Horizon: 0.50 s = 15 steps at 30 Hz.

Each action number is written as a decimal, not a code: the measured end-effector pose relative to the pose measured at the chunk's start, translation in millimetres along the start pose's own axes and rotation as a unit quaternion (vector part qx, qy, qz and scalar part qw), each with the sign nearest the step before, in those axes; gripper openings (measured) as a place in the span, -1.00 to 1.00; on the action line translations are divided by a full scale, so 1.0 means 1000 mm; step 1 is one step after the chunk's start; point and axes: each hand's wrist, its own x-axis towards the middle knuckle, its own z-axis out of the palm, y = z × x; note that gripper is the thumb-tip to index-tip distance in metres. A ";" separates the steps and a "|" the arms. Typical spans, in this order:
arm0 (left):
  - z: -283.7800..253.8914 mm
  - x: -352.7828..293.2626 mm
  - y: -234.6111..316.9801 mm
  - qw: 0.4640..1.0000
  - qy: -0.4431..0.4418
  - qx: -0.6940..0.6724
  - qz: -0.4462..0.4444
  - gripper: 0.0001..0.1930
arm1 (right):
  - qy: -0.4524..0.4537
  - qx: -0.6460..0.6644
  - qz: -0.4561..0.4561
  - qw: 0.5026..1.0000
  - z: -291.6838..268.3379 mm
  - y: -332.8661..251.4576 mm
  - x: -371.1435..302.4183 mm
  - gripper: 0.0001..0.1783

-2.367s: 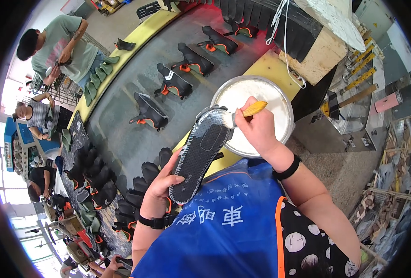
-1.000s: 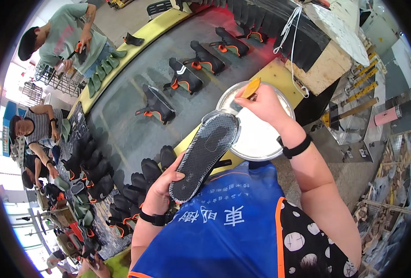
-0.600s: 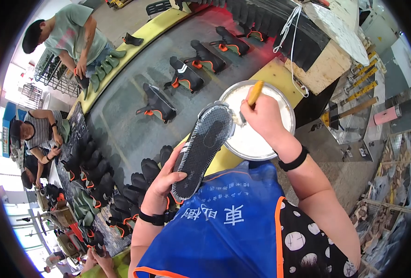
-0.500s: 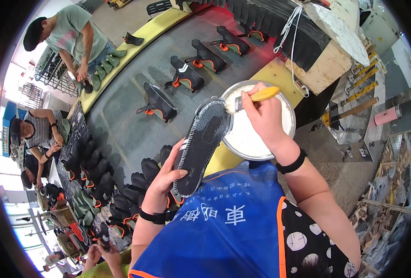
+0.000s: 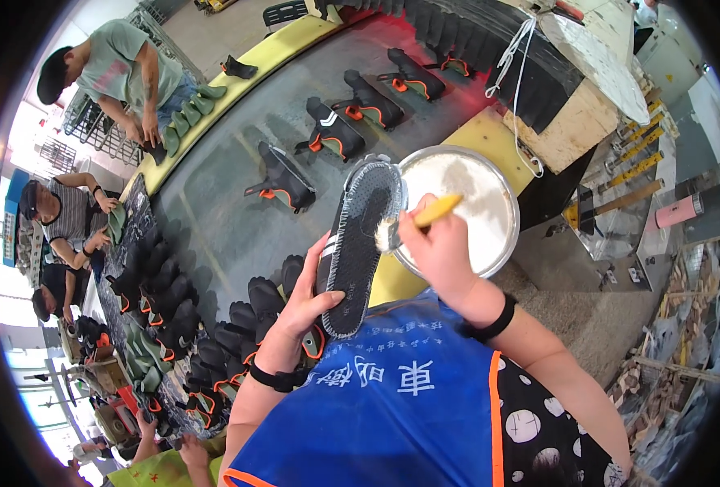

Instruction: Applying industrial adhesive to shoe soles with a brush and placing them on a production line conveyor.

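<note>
My left hand [image 5: 299, 308] grips a black shoe upper [image 5: 358, 243] by its heel end, its stitched underside turned up toward me. White stitching runs all round the sole edge, and the forefoot looks wet and shiny. In my right hand [image 5: 441, 247] is a paintbrush [image 5: 438, 210] with a yellow handle. Its pale bristles touch the right edge of the sole near the middle. Just beyond that hand stands a round metal bowl [image 5: 502, 187] of white, creamy liquid.
A grey conveyor belt [image 5: 214, 195] carries several spaced black-and-orange shoe uppers [image 5: 287, 178]. More shoes [image 5: 238, 333] crowd its near left side. Co-workers [image 5: 124, 81] handle shoe parts along the far left edge. A wooden-sided box [image 5: 555, 122] with white cord stands at upper right.
The brush has moved from the toe down along the sole's right edge to its middle. The shoe upper has shifted slightly right and stands more upright. Shoes on the belt have moved slightly right.
</note>
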 end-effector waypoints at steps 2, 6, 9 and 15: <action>-0.002 -0.001 0.002 1.000 -0.014 0.015 0.001 0.04 | -0.004 -0.020 0.034 0.999 -0.008 0.009 0.022 -0.78; -0.003 -0.002 0.007 0.999 -0.044 0.028 -0.007 0.06 | 0.023 -0.095 0.008 0.995 -0.018 0.028 0.068 -0.76; -0.002 -0.005 0.009 0.998 -0.050 -0.011 -0.022 0.07 | 0.064 -0.083 -0.069 0.992 -0.022 0.032 0.082 -0.76; -0.006 -0.006 0.007 0.992 -0.067 -0.099 -0.048 0.07 | 0.015 0.087 -0.059 0.994 -0.021 0.024 0.065 -0.80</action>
